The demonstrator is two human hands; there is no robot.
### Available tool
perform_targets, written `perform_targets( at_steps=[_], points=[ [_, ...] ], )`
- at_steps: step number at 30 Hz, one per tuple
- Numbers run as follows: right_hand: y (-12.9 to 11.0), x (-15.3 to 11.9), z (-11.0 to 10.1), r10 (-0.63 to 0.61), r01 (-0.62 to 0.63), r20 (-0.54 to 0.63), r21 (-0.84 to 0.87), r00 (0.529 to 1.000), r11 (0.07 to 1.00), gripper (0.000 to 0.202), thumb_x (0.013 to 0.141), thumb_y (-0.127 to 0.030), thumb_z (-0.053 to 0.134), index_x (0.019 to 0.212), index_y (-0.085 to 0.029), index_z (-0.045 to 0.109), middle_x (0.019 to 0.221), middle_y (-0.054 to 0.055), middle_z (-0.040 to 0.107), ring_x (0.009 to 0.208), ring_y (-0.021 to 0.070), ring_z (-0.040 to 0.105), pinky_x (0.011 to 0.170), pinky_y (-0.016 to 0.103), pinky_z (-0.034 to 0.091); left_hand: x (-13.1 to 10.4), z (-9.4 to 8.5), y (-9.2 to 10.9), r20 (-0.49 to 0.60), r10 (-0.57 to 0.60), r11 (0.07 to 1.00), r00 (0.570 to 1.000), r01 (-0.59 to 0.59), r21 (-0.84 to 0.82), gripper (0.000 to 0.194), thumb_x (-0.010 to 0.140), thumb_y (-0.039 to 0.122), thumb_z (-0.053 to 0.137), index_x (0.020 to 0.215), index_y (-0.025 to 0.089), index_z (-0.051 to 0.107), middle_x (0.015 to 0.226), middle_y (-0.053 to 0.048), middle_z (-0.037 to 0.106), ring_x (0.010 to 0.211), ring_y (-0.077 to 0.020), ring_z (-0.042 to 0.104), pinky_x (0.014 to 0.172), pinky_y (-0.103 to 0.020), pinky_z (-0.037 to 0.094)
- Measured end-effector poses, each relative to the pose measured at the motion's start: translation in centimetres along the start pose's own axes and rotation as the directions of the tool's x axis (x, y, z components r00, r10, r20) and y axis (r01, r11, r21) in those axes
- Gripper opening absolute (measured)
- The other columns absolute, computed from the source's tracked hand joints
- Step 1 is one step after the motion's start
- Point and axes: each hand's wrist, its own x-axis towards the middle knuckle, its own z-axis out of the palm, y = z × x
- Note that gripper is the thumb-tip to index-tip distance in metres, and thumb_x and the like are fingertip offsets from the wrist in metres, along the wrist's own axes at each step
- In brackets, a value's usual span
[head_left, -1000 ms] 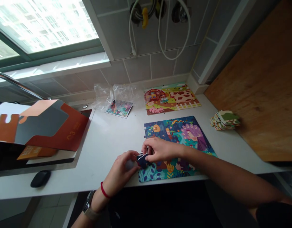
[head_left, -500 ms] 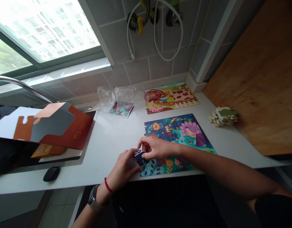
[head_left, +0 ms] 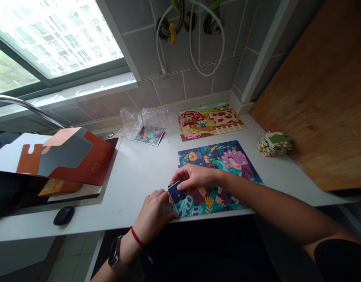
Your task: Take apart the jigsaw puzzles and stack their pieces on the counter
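Observation:
My right hand point(head_left: 195, 178) is closed in a pinch on a dark blue puzzle piece point(head_left: 176, 192) above the left edge of the jigsaw puzzle point(head_left: 233, 160), a night-coloured scene with a purple peacock. A second piece seems to lie under the held one, but the fingers partly hide it. My left hand point(head_left: 156, 208), with a red string and a watch at the wrist, rests at the puzzle's lower left side. Its thumb touches the corner and its fingers curve along the edge, apart from the thumb. The hands and pieces cover the puzzle's left middle.
Behind lies a farm-scene puzzle point(head_left: 212, 121). A stack of puzzle pieces point(head_left: 274, 143) stands at right by a wooden panel point(head_left: 312, 105). Clear plastic bags point(head_left: 154, 116) and a small picture card point(head_left: 150, 135) lie at the back. An orange folded box point(head_left: 89, 160) and black mouse point(head_left: 64, 215) are left.
My right hand has tilted the dark blue piece flatter, so its printed face shows more. The left fingers have drawn back slightly from the piece, and its thumb has slid onto the puzzle corner.

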Motion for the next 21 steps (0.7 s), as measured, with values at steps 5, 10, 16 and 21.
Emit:
perform_targets(
  at_steps=[5, 10, 16, 21],
  points=[
    [-0.1, -0.2, -0.3, -0.044, 0.068, 0.252, -0.089, 0.967, 0.994, 0.040, 0.073, -0.030, 0.086, 0.106, -0.013, 0.073, 0.082, 0.000, 0.071, 0.069, 0.0082, 0.062, 0.065, 0.017, 0.050, -0.2, -0.1, 0.4, -0.025, 0.002, 0.999, 1.000, -0.003, -0.043, 0.017, 0.079, 0.028, 0.078, 0.090, 0.022, 0.065, 0.097, -0.006, 0.067, 0.091, -0.0258, 0.063, 0.077, -0.034, 0.046],
    [-0.2, -0.3, -0.7, 0.042, -0.003, 0.427, -0.092, 0.903, 0.996, 0.056, 0.069, -0.048, 0.088, 0.108, -0.011, 0.072, 0.080, 0.000, 0.070, 0.067, 0.0085, 0.061, 0.064, 0.018, 0.049, -0.6, 0.3, 0.1, -0.023, -0.016, 0.993, 1.000, 0.014, -0.114, 0.021, 0.079, 0.028, 0.078, 0.094, 0.023, 0.064, 0.092, -0.002, 0.070, 0.089, -0.0241, 0.064, 0.078, -0.034, 0.046],
    [-0.9, -0.8, -1.0, 0.180, -0.063, 0.595, -0.211, 0.783, 0.975, 0.062, 0.062, -0.054, 0.089, 0.104, -0.012, 0.073, 0.087, 0.003, 0.072, 0.079, 0.0124, 0.065, 0.080, 0.023, 0.053, -0.4, 0.2, -0.2, 0.015, -0.023, 0.992, 1.000, 0.025, -0.121, 0.017, 0.081, 0.033, 0.075, 0.093, 0.022, 0.069, 0.084, -0.003, 0.071, 0.086, -0.0243, 0.064, 0.077, -0.034, 0.047],
    [-0.3, -0.4, -1.2, 0.050, -0.019, 0.408, -0.080, 0.912, 0.997, 0.057, 0.066, -0.048, 0.090, 0.107, -0.013, 0.072, 0.082, 0.002, 0.071, 0.067, 0.0108, 0.064, 0.063, 0.020, 0.052, 0.0, -1.6, -0.3, 0.056, -0.032, 0.950, 0.998, 0.048, -0.310, 0.025, 0.089, 0.044, 0.065, 0.086, 0.019, 0.070, 0.078, -0.002, 0.070, 0.072, -0.0185, 0.062, 0.068, -0.029, 0.048]
  ],
)
